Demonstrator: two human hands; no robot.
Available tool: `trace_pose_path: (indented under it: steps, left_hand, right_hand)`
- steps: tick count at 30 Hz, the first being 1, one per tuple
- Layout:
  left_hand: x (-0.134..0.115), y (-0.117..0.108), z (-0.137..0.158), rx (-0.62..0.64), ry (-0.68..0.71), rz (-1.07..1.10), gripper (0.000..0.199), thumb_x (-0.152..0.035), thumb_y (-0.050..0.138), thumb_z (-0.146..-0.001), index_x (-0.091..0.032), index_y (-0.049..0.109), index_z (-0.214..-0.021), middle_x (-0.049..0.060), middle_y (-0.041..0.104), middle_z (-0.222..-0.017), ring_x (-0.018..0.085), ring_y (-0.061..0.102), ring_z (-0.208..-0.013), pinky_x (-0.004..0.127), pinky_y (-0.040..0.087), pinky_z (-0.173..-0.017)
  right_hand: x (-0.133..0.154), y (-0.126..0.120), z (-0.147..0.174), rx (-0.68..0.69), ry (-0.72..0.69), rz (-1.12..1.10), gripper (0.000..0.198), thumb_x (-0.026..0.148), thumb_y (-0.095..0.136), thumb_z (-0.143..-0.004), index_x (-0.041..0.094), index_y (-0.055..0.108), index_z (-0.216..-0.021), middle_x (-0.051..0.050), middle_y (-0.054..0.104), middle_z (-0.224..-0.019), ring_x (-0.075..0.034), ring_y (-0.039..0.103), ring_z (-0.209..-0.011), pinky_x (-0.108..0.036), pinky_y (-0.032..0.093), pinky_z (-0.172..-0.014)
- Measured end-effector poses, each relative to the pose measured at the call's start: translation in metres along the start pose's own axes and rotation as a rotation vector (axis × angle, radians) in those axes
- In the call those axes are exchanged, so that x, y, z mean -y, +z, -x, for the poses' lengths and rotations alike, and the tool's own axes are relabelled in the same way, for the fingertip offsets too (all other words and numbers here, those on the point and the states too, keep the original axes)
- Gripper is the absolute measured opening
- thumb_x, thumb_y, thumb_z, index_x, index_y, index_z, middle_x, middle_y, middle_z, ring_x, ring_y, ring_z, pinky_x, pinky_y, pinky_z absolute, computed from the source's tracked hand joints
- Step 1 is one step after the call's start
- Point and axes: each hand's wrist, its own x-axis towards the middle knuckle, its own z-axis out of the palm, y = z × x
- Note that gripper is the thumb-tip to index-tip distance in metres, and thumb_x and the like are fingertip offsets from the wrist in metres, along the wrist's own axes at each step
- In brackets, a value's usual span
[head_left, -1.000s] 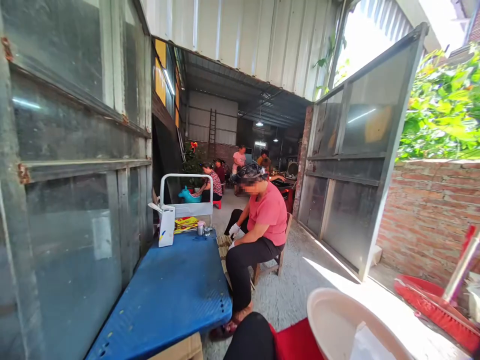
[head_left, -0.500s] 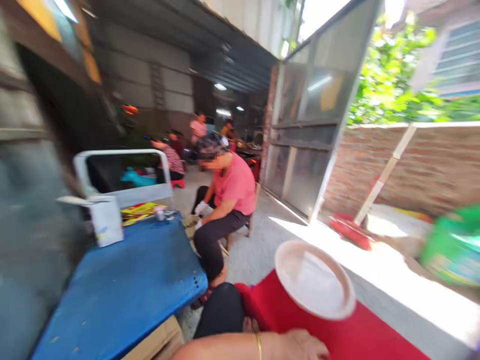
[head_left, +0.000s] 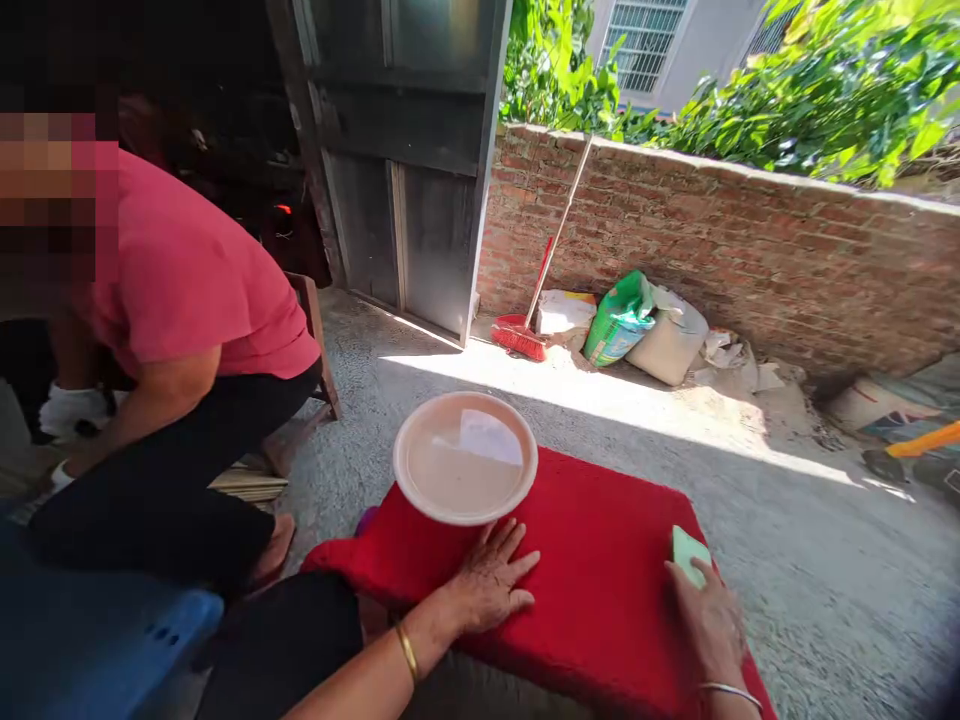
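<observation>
My left hand (head_left: 495, 580) lies on the red cloth (head_left: 600, 540) with its fingers spread, at the near edge of a pale pink basin (head_left: 400, 465). The basin holds a clear liquid that reflects bright light. At the right end of the cloth, my right hand (head_left: 709, 615) grips a pale green block (head_left: 688, 552) between thumb and fingers. Its exact kind I cannot make out. A gold bangle circles my left wrist, a silver one my right.
A person in a pink shirt (head_left: 195, 270) sits bent over at the left, wearing white gloves. The corner of a blue table (head_left: 150, 640) is at lower left. Along the brick wall (head_left: 675, 220) stand a red broom (head_left: 519, 342), a green sack (head_left: 619, 320) and a beige sack (head_left: 667, 340).
The view has swung right and down, so the basin and cloth sit nearer the centre. My right hand with the pale green block has come into view; my left fingers now show spread.
</observation>
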Motion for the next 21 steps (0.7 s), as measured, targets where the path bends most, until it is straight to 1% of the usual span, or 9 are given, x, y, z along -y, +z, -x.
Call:
trace_pose_path:
  steps: [2,5,7,9,13,15,16,18,21]
  left_hand:
    - [0.001,0.002,0.0,-0.005,0.011,-0.007,0.063,-0.062,0.05,-0.095,-0.034,0.043,-0.151,0.008,0.018,-0.167,0.029,0.016,-0.154,0.055,0.014,-0.125]
    - [0.003,0.004,0.001,-0.029,0.027,-0.042,0.062,-0.06,0.053,-0.095,-0.035,0.043,-0.151,0.007,0.019,-0.167,0.03,0.018,-0.154,0.055,0.016,-0.124]
    - [0.004,0.005,0.002,-0.039,0.031,-0.056,0.062,-0.059,0.053,-0.095,-0.036,0.042,-0.152,0.006,0.019,-0.167,0.03,0.019,-0.153,0.054,0.017,-0.124]
    - [0.004,0.006,0.002,-0.04,0.033,-0.055,0.061,-0.06,0.052,-0.096,-0.036,0.041,-0.152,0.006,0.019,-0.167,0.03,0.02,-0.153,0.054,0.018,-0.124]
    - [0.006,0.012,0.001,-0.074,0.038,-0.083,0.06,-0.056,0.056,-0.094,-0.037,0.043,-0.15,0.006,0.023,-0.166,0.03,0.024,-0.152,0.053,0.022,-0.123]
    - [0.009,0.018,0.0,-0.105,0.039,-0.126,0.06,-0.053,0.06,-0.093,-0.038,0.046,-0.149,0.005,0.028,-0.165,0.03,0.029,-0.15,0.052,0.024,-0.122]
    - [0.011,0.021,-0.001,-0.122,0.042,-0.15,0.059,-0.052,0.061,-0.092,-0.038,0.047,-0.148,0.005,0.03,-0.164,0.031,0.03,-0.15,0.052,0.025,-0.122]
    - [0.017,0.029,-0.003,-0.159,0.056,-0.194,0.058,-0.051,0.063,-0.091,-0.039,0.049,-0.147,0.005,0.034,-0.163,0.03,0.034,-0.148,0.052,0.027,-0.121]
    - [0.026,0.037,-0.004,-0.211,0.08,-0.246,0.056,-0.049,0.063,-0.091,-0.041,0.051,-0.145,0.004,0.038,-0.161,0.03,0.038,-0.146,0.05,0.03,-0.119]
  right_hand:
    - [0.029,0.016,0.026,0.102,-0.043,-0.043,0.072,0.059,0.042,-0.082,0.009,0.062,-0.131,-0.022,0.061,-0.097,-0.042,0.066,-0.092,-0.051,0.052,-0.075]
    - [0.061,0.039,0.053,0.208,-0.207,-0.129,0.058,0.055,0.052,-0.077,0.024,0.067,-0.124,-0.013,0.061,-0.102,-0.034,0.065,-0.097,-0.042,0.053,-0.08]
    - [0.068,0.042,0.053,0.241,-0.268,-0.169,0.053,0.054,0.056,-0.075,0.029,0.069,-0.119,-0.007,0.061,-0.101,-0.029,0.065,-0.099,-0.035,0.053,-0.083]
    - [0.063,0.032,0.037,0.215,-0.229,-0.163,0.056,0.054,0.055,-0.076,0.024,0.067,-0.121,-0.008,0.061,-0.098,-0.029,0.064,-0.1,-0.036,0.052,-0.087]
    - [0.037,-0.006,-0.007,0.07,0.031,-0.055,0.066,0.052,0.041,-0.087,0.008,0.056,-0.134,-0.018,0.061,-0.1,-0.04,0.061,-0.106,-0.048,0.05,-0.087]
    - [0.03,-0.017,-0.014,0.025,0.134,-0.011,0.066,0.051,0.038,-0.091,0.007,0.051,-0.138,-0.022,0.059,-0.108,-0.041,0.062,-0.106,-0.05,0.05,-0.084]
    - [0.031,-0.017,-0.012,0.018,0.158,0.003,0.064,0.05,0.04,-0.091,0.008,0.051,-0.138,-0.023,0.059,-0.111,-0.041,0.063,-0.104,-0.049,0.051,-0.083]
    - [0.041,-0.006,0.001,0.026,0.142,0.012,0.058,0.048,0.044,-0.092,0.013,0.052,-0.138,-0.02,0.058,-0.115,-0.037,0.065,-0.101,-0.046,0.051,-0.082]
    - [0.076,0.027,0.034,0.092,-0.024,-0.021,0.048,0.039,0.058,-0.088,0.022,0.059,-0.133,-0.013,0.057,-0.114,-0.031,0.065,-0.104,-0.038,0.051,-0.084]
